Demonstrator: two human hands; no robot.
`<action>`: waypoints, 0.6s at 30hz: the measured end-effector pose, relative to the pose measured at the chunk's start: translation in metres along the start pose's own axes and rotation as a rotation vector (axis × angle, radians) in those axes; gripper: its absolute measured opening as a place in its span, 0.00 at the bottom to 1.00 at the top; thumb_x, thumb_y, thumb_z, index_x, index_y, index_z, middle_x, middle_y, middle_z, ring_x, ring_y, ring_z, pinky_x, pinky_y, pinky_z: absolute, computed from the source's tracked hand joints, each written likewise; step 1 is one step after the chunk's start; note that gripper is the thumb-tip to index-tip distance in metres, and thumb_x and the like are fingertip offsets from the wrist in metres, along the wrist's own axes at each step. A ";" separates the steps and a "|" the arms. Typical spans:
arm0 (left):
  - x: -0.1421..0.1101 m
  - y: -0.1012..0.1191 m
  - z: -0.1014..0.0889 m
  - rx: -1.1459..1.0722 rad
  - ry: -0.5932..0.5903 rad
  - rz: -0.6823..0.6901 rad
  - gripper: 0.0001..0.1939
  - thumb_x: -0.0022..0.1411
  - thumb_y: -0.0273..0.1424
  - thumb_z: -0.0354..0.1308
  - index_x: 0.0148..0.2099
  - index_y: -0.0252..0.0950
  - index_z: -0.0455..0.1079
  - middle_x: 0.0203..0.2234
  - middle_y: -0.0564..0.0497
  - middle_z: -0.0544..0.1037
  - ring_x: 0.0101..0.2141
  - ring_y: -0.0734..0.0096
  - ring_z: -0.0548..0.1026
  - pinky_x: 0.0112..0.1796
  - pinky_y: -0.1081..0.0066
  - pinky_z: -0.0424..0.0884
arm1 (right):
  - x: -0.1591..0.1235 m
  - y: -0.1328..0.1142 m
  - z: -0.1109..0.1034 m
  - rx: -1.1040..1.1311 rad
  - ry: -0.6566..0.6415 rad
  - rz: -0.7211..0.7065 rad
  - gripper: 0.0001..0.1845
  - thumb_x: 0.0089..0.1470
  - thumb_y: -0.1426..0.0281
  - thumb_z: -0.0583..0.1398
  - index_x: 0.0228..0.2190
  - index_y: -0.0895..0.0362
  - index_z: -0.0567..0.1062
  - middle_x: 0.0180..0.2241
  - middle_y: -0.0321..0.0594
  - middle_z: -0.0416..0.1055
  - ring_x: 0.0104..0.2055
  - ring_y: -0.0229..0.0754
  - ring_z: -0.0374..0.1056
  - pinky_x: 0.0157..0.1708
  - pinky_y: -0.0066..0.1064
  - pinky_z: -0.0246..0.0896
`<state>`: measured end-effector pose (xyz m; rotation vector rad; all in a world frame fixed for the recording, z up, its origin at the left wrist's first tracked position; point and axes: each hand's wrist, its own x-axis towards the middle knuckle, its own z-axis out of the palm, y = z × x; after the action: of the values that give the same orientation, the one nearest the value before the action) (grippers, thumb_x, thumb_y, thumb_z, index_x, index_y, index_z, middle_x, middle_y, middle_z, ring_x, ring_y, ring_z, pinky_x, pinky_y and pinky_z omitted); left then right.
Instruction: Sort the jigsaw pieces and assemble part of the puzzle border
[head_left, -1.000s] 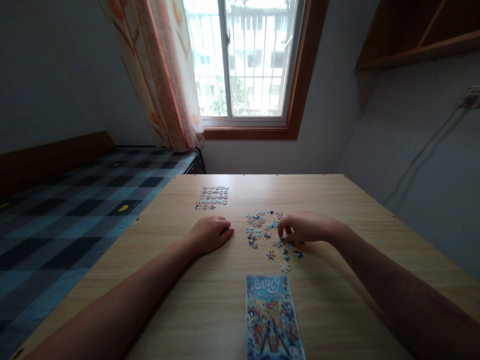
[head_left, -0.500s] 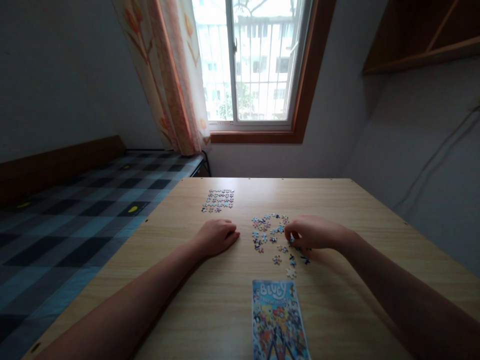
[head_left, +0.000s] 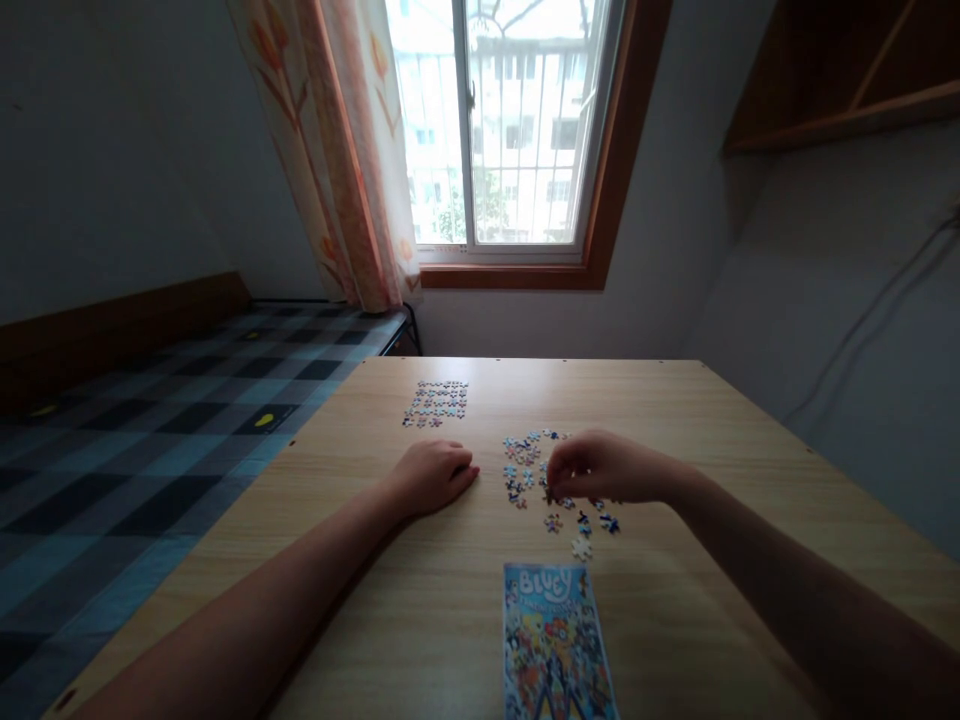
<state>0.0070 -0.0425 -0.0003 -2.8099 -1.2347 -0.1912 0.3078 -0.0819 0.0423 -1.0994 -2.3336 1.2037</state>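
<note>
Loose jigsaw puzzle pieces [head_left: 528, 478] lie in a scattered group on the table. Over the right part of this group is my right hand [head_left: 604, 466], its thumb and forefinger pinched on a small dark puzzle piece [head_left: 549, 495]. The hand covers several other pieces. My left hand [head_left: 433, 476] rests on the wood left of the group, fingers curled in, with nothing visible in it. Beyond it, more pieces sit in neat rows [head_left: 441, 402]. A pale piece [head_left: 581, 548] lies nearest me, above a colourful "Bluey" picture card or box [head_left: 556, 640].
The light wooden table [head_left: 360, 640] reaches toward the wall under a window [head_left: 525, 150]. A bed with a checked cover [head_left: 187, 420] stands along the left side, by a flowered curtain [head_left: 337, 150]. A wooden shelf [head_left: 847, 120] hangs at upper right.
My right hand has shifted left across the loose pieces, uncovering some on its right and hiding others. My left hand stays in place.
</note>
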 end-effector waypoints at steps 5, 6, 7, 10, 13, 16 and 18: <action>0.000 0.002 -0.002 -0.011 -0.008 -0.006 0.18 0.69 0.39 0.48 0.29 0.37 0.69 0.29 0.49 0.77 0.29 0.66 0.73 0.30 0.68 0.62 | 0.005 -0.027 0.040 -0.333 -0.081 -0.096 0.07 0.54 0.73 0.64 0.35 0.53 0.81 0.31 0.34 0.78 0.31 0.36 0.70 0.32 0.27 0.59; 0.000 0.002 -0.002 -0.013 -0.011 -0.008 0.18 0.69 0.38 0.48 0.29 0.37 0.69 0.29 0.49 0.76 0.29 0.66 0.73 0.30 0.68 0.62 | 0.005 -0.029 0.040 -0.394 -0.060 -0.087 0.08 0.53 0.73 0.65 0.37 0.52 0.81 0.31 0.35 0.78 0.31 0.37 0.70 0.32 0.28 0.59; 0.000 0.002 -0.003 -0.012 -0.013 -0.009 0.18 0.69 0.38 0.48 0.29 0.37 0.69 0.29 0.49 0.76 0.29 0.66 0.73 0.30 0.68 0.62 | 0.005 -0.030 0.037 -0.438 -0.020 -0.073 0.09 0.54 0.71 0.65 0.38 0.51 0.81 0.32 0.35 0.78 0.31 0.38 0.70 0.33 0.28 0.58; -0.001 0.001 -0.004 -0.006 -0.018 -0.007 0.18 0.69 0.38 0.48 0.29 0.37 0.69 0.29 0.49 0.76 0.28 0.67 0.73 0.29 0.69 0.62 | 0.005 -0.015 0.012 -0.478 0.236 -0.013 0.09 0.60 0.66 0.61 0.41 0.51 0.80 0.34 0.37 0.78 0.30 0.38 0.70 0.33 0.29 0.58; -0.002 0.002 -0.006 -0.015 -0.006 0.030 0.18 0.69 0.37 0.48 0.28 0.36 0.68 0.28 0.49 0.76 0.27 0.68 0.72 0.29 0.69 0.62 | 0.003 0.024 -0.017 -0.510 0.609 0.086 0.14 0.62 0.65 0.56 0.39 0.55 0.80 0.32 0.40 0.78 0.29 0.40 0.69 0.33 0.31 0.58; -0.004 0.012 -0.009 -0.054 0.050 0.083 0.18 0.70 0.36 0.48 0.29 0.36 0.68 0.28 0.49 0.75 0.25 0.71 0.70 0.27 0.70 0.61 | 0.000 0.071 -0.029 -0.488 0.876 0.202 0.17 0.61 0.63 0.54 0.41 0.58 0.79 0.31 0.42 0.77 0.30 0.43 0.70 0.32 0.32 0.59; -0.005 0.025 -0.013 -0.100 0.078 0.146 0.17 0.70 0.36 0.48 0.31 0.36 0.70 0.29 0.50 0.75 0.25 0.72 0.70 0.26 0.70 0.62 | 0.000 0.097 -0.028 -0.479 0.892 0.245 0.17 0.59 0.64 0.54 0.41 0.57 0.79 0.31 0.42 0.77 0.31 0.45 0.71 0.31 0.32 0.59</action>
<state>0.0206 -0.0645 0.0111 -2.9310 -1.0274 -0.3602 0.3713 -0.0318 -0.0172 -1.6637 -1.8034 0.0827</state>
